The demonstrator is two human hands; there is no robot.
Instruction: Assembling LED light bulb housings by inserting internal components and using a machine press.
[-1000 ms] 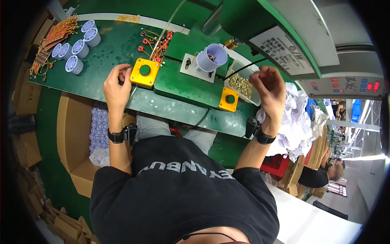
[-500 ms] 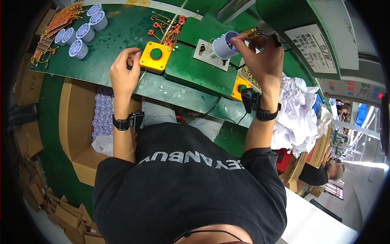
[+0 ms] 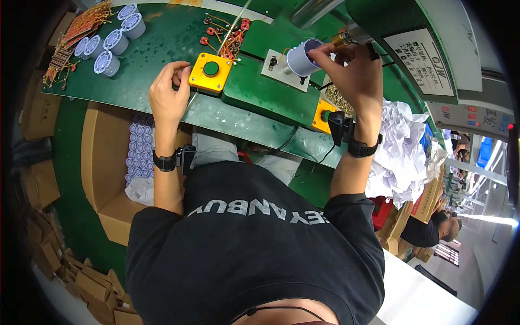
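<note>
A pale lilac plastic cup (image 3: 301, 59) sits tilted on the metal plate (image 3: 273, 73) of a green press. My right hand (image 3: 355, 73) reaches to the cup's mouth from the right, finger and thumb closed at its rim and partly inside. Whatever they pinch is hidden. My left hand (image 3: 170, 92) rests against the left side of a yellow button box (image 3: 200, 83) with a green button. Its fingers curl loosely, thumb apart, holding nothing. Orange wire shows beside the cup on the plate.
Several lilac cups (image 3: 106, 64) stand at the table's left, near bundled wired parts (image 3: 73, 43). Red wired parts (image 3: 238, 40) lie behind the button box. A second button box (image 3: 320, 116) and crumpled white paper (image 3: 398, 154) are at right. An open carton (image 3: 100, 157) holds more cups.
Both hands hold nearly the same places. The right fingers stay at the cup's mouth with a slight shift, and the whole view has moved a little.
</note>
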